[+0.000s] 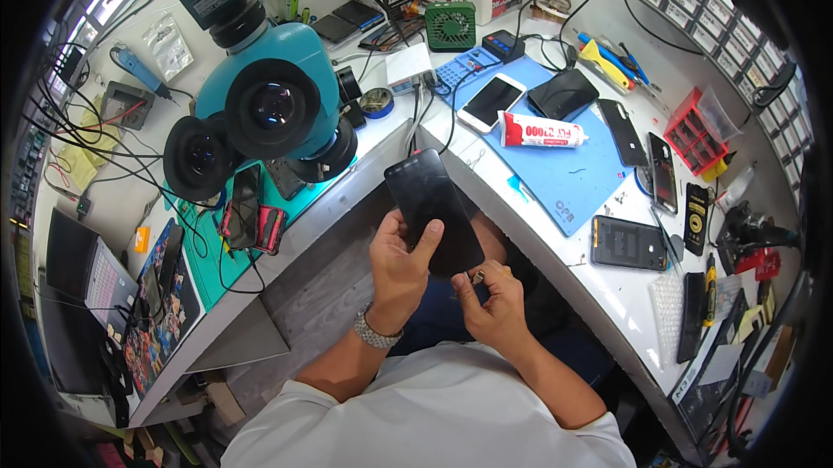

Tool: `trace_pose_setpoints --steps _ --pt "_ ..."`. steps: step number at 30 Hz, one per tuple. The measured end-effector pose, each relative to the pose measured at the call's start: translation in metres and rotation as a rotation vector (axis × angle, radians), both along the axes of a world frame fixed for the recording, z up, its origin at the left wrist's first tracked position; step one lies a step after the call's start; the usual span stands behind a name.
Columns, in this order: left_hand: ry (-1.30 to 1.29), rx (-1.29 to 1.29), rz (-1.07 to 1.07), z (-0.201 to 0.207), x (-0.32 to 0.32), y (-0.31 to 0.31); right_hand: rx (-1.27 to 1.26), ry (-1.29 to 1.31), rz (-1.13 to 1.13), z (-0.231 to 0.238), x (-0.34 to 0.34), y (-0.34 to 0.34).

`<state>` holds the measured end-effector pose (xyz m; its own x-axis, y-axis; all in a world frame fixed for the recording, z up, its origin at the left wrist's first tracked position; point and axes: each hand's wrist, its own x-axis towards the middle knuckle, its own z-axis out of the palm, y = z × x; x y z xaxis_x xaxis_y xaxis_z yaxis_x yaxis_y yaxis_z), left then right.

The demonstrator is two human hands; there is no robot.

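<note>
At the far left a dark open laptop (82, 281) sits on the white L-shaped workbench (607, 286), and just right of it a teal-bodied stereo microscope with two round black rubber eyepieces (260, 112) stands over a green mat that carries a black phone in a red clamp (247, 208). In the gap between the bench wings, the left hand (399, 268), with a metal link watch at its wrist, is curled around the lower left edge of a black glossy rectangular smartphone (432, 208), the thumb laid flat across its smooth glass face and the fingers wrapped behind it. The phone stands tilted above and slightly right of that hand, its top end reaching toward the bench corner. Directly below the phone's lower right corner, the right hand (495, 299) has thumb and forefinger pressed together, pinching a small brass-coloured metal piece (478, 276) just beside the phone's bottom edge; whether it touches the phone cannot be told. Further right lies a matte blue silicone work mat (573, 177), bearing a white-framed phone (491, 102), a black phone (562, 92) and a white and red glue tube (542, 131). Near the right rim stands a red plastic parts tray (691, 131).
</note>
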<state>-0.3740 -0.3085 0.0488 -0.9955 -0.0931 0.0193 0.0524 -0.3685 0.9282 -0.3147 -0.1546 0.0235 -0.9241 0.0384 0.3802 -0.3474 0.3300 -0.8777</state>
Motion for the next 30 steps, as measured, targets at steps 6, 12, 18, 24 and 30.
trace_pose_setpoints --steps 6,12,18,24,30 --pt "-0.003 0.052 -0.005 -0.006 0.000 -0.002 0.029 0.052 -0.018 -0.005 0.001 -0.001" --pt "0.014 0.139 -0.051 -0.006 -0.002 -0.005 0.030 0.028 0.104 -0.002 0.004 0.005" --pt "-0.123 0.588 -0.370 -0.005 0.001 -0.019 -0.092 -0.006 0.038 0.016 0.003 0.016" --pt "-0.332 1.025 -0.709 -0.010 0.001 -0.024 0.001 0.080 -0.071 0.036 -0.009 0.020" --pt "-0.336 0.947 -0.752 -0.015 0.010 -0.020 0.088 0.075 -0.119 0.048 -0.023 0.020"
